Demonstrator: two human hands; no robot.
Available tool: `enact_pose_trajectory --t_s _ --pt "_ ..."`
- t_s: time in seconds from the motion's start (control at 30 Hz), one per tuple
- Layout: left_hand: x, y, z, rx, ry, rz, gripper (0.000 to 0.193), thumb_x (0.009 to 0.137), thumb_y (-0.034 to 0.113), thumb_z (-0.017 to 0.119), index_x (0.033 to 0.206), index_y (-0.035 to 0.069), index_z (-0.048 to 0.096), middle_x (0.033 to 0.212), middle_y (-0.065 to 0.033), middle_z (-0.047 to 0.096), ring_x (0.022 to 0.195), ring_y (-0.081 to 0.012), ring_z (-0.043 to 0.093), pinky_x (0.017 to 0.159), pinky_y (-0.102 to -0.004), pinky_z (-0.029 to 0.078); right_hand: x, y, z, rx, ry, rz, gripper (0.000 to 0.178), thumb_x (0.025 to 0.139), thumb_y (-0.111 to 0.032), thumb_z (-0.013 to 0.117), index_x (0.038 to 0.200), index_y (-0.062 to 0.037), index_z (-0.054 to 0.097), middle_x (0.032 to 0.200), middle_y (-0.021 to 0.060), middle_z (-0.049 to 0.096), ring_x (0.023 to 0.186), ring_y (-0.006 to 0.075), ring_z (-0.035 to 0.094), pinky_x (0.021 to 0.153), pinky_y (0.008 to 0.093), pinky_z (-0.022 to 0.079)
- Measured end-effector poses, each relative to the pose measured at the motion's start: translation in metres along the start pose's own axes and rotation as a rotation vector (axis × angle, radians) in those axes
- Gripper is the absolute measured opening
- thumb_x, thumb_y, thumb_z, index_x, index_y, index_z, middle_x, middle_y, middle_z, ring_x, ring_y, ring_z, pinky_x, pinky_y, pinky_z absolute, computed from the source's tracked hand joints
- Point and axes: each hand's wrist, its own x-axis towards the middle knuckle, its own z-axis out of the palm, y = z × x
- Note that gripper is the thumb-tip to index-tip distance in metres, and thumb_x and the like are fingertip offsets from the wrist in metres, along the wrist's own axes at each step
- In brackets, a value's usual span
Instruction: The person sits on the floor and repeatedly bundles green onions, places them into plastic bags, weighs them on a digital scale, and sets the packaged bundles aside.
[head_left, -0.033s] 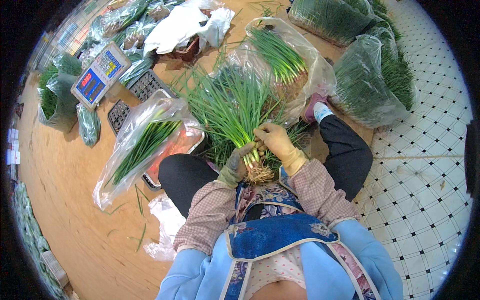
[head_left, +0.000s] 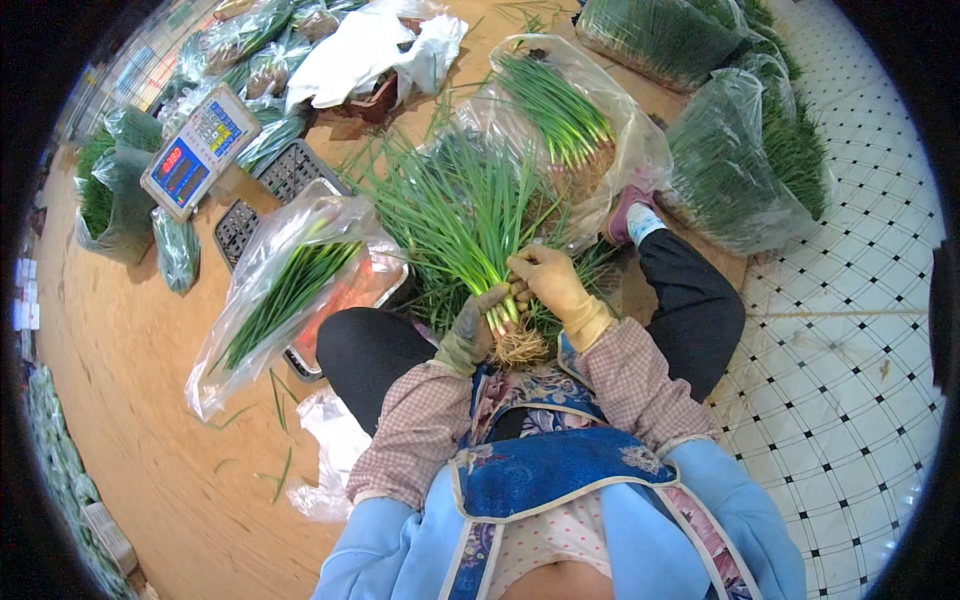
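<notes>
Mostly, green onions (head_left: 462,215) fan beyond the left grip (head_left: 468,332).

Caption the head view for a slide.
Gloved left hand grips a leafy green bunch near its roots while the right hand touches its stems.

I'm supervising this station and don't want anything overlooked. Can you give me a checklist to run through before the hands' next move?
1. Gloves on: ok; left hand and right hand both wear them.
2. Green bunch supported: ok; the left hand grips it low, just above the roots.
3. Right-hand grip: cannot tell; its fingertips are at the stalks, but whether they pinch any is hidden.
4. Scale switched on: ok; its red display is lit.
5. Brown surface free of loose leaves: not ok; several lie left of the white plastic.
</notes>
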Motion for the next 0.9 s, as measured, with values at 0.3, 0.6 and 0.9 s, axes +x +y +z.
enact_pose_trajectory --t_s 0.3,0.6,0.9 --pt "0.003 0.001 -0.007 -0.056 0.017 -0.042 0.022 0.085 0.02 0.05 0.092 0.001 0.056 0.077 -0.0107 0.06 0.064 -0.0196 0.06 0.044 -0.0259 0.05 0.017 0.022 -0.025 0.7 0.256 0.203 0.022 0.085 -0.025 0.049 0.079 -0.0034 0.05 0.067 0.0047 0.057 0.049 0.0119 0.05 0.041 0.0206 0.038" --pt "-0.005 0.007 0.01 0.259 0.15 0.017 0.026 0.076 0.018 0.061 0.092 -0.001 0.051 0.068 -0.0098 0.055 0.046 -0.0194 0.055 0.036 -0.0271 0.046 -0.009 -0.025 0.014 -0.644 0.057 -0.285 0.029 0.074 -0.03 0.06 0.081 -0.0014 0.057 0.07 0.0128 0.058 0.066 0.0228 0.058 0.058 0.0338 0.044" --pt "-0.004 0.006 0.004 0.045 0.084 0.005 0.029 0.08 0.022 0.057 0.099 0.002 0.051 0.077 -0.0074 0.058 0.065 -0.0166 0.059 0.049 -0.0242 0.049 -0.004 0.005 0.004 0.468 -0.042 0.044 0.016 0.085 -0.019 0.053 0.09 -0.0037 0.053 0.076 0.001 0.055 0.063 0.0097 0.052 0.054 0.0219 0.044"
